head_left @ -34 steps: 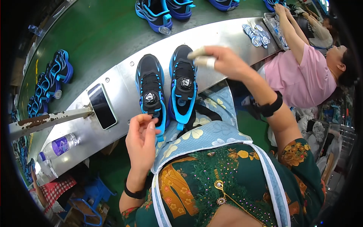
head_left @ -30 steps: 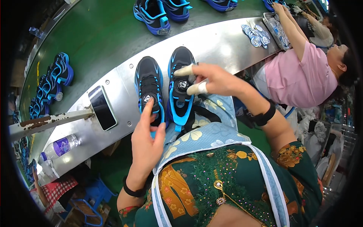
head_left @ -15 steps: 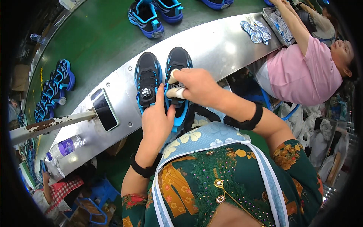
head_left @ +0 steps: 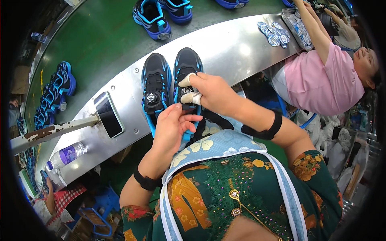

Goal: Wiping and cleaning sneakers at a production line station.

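Note:
Two black and blue sneakers lie side by side in front of me, toes pointing away: the left sneaker and the right sneaker. Each has a round dial on its tongue; the left dial shows in full. My right hand, with pale finger covers on thumb and forefinger, grips the right sneaker's dial between them. Over the heel end of the shoes is my left hand, its fingers loosely bent and apart, holding nothing. It partly hides both heels.
A phone and a plastic bottle lie on the metal ledge to the left, near a worn metal bar. Round tags are piled at the right. More sneakers stand on the green surface. A co-worker sits at right.
My left hand has come off the right sneaker, its fingers lifting and spreading. My right hand stays at the dial. The view has shifted slightly.

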Motion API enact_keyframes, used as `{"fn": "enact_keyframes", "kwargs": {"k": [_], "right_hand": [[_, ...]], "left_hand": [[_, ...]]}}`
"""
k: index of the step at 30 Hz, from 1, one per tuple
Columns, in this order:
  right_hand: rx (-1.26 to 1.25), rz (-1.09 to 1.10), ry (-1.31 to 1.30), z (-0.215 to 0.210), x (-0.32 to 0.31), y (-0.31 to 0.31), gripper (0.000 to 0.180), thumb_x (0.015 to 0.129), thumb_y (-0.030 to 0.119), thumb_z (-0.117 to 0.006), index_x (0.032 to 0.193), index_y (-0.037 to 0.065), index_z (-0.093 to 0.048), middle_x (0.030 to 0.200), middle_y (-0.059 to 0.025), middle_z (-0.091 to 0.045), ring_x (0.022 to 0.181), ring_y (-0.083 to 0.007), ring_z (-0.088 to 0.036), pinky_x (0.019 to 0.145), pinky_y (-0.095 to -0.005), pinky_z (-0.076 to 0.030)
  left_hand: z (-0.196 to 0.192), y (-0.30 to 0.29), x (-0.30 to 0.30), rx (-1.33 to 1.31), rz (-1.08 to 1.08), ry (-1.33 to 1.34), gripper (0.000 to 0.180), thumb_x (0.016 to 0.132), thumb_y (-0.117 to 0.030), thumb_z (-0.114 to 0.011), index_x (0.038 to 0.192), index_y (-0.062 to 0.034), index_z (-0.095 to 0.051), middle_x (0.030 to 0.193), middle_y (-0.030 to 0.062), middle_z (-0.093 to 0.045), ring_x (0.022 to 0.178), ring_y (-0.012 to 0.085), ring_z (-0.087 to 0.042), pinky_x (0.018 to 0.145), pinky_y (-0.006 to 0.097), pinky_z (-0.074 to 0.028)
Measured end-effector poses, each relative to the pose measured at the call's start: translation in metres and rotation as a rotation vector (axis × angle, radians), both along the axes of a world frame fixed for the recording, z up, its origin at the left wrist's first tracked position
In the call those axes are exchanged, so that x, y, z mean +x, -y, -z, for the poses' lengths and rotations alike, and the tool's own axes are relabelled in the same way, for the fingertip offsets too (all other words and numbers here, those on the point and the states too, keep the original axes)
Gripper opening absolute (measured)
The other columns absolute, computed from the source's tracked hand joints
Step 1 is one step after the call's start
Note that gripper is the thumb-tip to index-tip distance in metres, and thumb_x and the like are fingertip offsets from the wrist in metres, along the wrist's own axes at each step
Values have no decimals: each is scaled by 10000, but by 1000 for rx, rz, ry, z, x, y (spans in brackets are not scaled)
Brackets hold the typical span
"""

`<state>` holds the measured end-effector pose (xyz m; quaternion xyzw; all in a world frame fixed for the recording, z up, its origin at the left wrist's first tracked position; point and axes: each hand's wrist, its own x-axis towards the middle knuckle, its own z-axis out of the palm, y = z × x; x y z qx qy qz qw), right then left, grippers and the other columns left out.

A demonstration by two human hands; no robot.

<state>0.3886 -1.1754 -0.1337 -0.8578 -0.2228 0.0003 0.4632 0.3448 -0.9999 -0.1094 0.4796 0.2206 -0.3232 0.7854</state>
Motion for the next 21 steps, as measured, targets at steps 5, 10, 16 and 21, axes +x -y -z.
{"fn": "enact_keyframes", "kwargs": {"k": [5,10,16,21], "right_hand": [[39,-74,-212,-15,13,12,315,793,278,-754,979,64,-617,811,-140,-601,811,-347,-600,713,-417,-478],[51,-143,-302,-9,21,10,263,772,228,-785,941,76,-652,810,-81,-502,681,-168,-478,631,-305,-405],[-5,-212,-280,-17,26,21,239,782,194,-769,957,75,-659,801,-49,-504,683,-144,-485,627,-293,-409],[99,-171,-422,-19,31,22,205,806,178,-744,973,78,-679,814,-80,-572,703,-164,-530,632,-285,-433]], "left_hand": [[2,-1,9,-49,12,-89,386,1036,-258,-406,1153,91,-522,1006,179,-605,870,287,-694,480,289,-531],[9,2,11,5,15,-77,418,1030,-295,-429,1145,92,-539,975,164,-624,874,307,-707,393,280,-523],[8,13,11,44,20,-57,419,1010,-295,-495,1142,99,-548,1006,166,-629,864,301,-710,393,281,-523],[11,12,16,92,23,-74,424,1000,-303,-514,1119,101,-560,1005,160,-627,864,300,-710,395,276,-524]]}}
